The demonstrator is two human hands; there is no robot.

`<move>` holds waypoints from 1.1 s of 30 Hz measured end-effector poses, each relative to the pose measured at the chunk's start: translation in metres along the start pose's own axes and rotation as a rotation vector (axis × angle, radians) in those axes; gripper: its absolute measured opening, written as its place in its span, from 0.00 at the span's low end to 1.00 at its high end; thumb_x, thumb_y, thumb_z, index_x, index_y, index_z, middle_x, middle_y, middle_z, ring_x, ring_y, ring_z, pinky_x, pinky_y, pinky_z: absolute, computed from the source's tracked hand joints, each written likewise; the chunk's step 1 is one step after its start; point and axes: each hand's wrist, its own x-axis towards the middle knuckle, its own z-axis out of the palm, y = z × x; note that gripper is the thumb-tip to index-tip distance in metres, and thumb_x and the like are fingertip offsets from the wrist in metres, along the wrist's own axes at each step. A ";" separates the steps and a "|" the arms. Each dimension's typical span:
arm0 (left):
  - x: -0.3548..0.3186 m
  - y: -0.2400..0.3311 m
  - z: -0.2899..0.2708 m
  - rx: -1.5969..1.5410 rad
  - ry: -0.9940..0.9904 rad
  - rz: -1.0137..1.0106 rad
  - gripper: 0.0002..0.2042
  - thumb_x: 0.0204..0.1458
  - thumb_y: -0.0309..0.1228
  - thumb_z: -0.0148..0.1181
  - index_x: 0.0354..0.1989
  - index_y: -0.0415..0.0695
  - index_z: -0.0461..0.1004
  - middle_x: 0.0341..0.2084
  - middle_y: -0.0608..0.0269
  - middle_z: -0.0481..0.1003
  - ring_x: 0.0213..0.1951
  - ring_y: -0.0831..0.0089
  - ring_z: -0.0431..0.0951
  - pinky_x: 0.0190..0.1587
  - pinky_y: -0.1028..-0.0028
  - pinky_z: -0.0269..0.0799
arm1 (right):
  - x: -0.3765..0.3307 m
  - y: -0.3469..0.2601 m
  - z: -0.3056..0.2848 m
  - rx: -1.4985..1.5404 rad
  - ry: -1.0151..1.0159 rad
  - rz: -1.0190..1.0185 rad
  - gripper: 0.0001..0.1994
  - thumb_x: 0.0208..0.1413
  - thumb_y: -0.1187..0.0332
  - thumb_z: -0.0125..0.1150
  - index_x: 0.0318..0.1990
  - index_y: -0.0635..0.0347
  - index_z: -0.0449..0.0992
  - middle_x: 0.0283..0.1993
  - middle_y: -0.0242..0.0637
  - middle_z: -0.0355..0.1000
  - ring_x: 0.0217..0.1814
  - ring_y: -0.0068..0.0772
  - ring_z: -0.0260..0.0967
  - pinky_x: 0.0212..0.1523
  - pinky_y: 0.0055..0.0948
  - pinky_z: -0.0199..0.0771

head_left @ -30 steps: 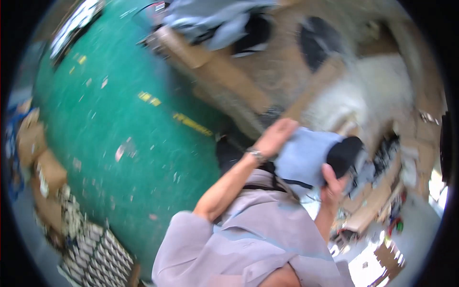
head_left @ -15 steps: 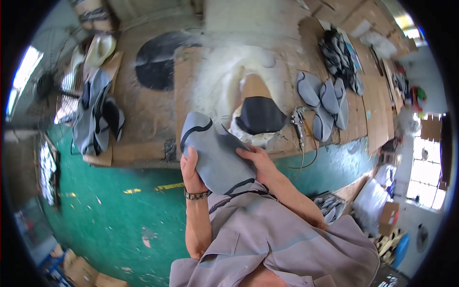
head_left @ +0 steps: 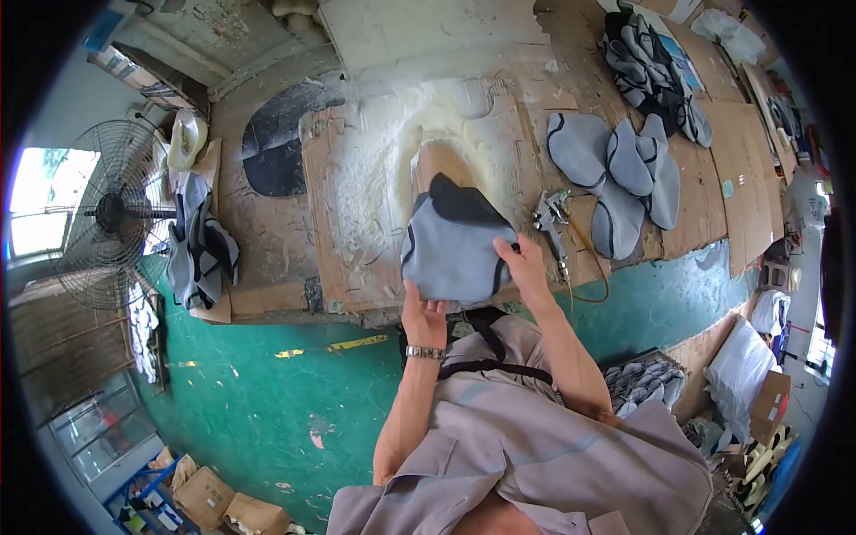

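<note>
I hold a grey fabric cover with black edging [head_left: 455, 254] at the table's near edge, a black flap folded at its far end. My left hand [head_left: 423, 319] grips its near left corner from below, the thumb up along the edge. My right hand [head_left: 526, 267] pinches its right side between thumb and fingers. Beyond the cover shows the tan tip of a rounded form [head_left: 443, 165], set among crusty whitish-yellow residue [head_left: 357, 196]. The cover overlaps the rest of the form, so whether it touches or sits over it is hidden.
Right of my hands, a spray gun [head_left: 553, 234] with an orange hose lies on the cardboard-covered table [head_left: 267, 259]. Several grey covers [head_left: 580, 152] and a dark pile [head_left: 637, 71] lie farther right. At the left are more grey covers [head_left: 196, 250] and a wire fan [head_left: 111, 214].
Both hands have carried the grey cover away from my body, toward the form. The cover has turned, and it now hides the black piece seen on the form earlier. My view has shifted too.
</note>
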 end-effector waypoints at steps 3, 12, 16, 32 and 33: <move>-0.002 0.000 -0.011 -0.016 -0.069 -0.065 0.30 0.56 0.56 0.64 0.60 0.49 0.68 0.52 0.66 0.74 0.53 0.68 0.74 0.56 0.62 0.70 | 0.019 0.004 -0.012 -0.430 0.013 -0.156 0.24 0.59 0.52 0.63 0.32 0.71 0.71 0.24 0.55 0.68 0.27 0.45 0.67 0.31 0.44 0.65; 0.049 0.023 -0.015 0.013 -0.239 0.048 0.21 0.67 0.43 0.54 0.62 0.46 0.70 0.52 0.67 0.77 0.50 0.76 0.76 0.51 0.74 0.71 | 0.043 0.006 -0.009 -0.583 0.099 -0.228 0.25 0.57 0.49 0.63 0.33 0.70 0.75 0.32 0.60 0.75 0.38 0.62 0.76 0.39 0.48 0.72; 0.054 0.010 -0.024 0.355 0.047 0.148 0.18 0.62 0.28 0.63 0.59 0.40 0.72 0.36 0.74 0.75 0.31 0.84 0.71 0.33 0.82 0.67 | 0.035 0.015 -0.010 -0.614 0.143 -0.137 0.23 0.55 0.49 0.65 0.34 0.66 0.78 0.32 0.58 0.77 0.39 0.60 0.77 0.39 0.49 0.74; 0.099 0.030 0.048 1.106 0.300 0.621 0.20 0.52 0.31 0.69 0.54 0.46 0.74 0.29 0.59 0.78 0.34 0.61 0.79 0.42 0.62 0.73 | 0.096 -0.018 0.031 -0.824 0.282 -0.208 0.21 0.57 0.49 0.62 0.38 0.62 0.80 0.40 0.52 0.80 0.44 0.58 0.78 0.43 0.50 0.75; 0.098 0.031 0.046 1.128 0.319 0.636 0.20 0.52 0.31 0.69 0.54 0.46 0.74 0.29 0.58 0.78 0.34 0.61 0.79 0.42 0.61 0.72 | 0.089 -0.024 0.035 -0.859 0.259 -0.369 0.21 0.58 0.49 0.61 0.41 0.61 0.80 0.41 0.51 0.80 0.44 0.58 0.77 0.44 0.49 0.75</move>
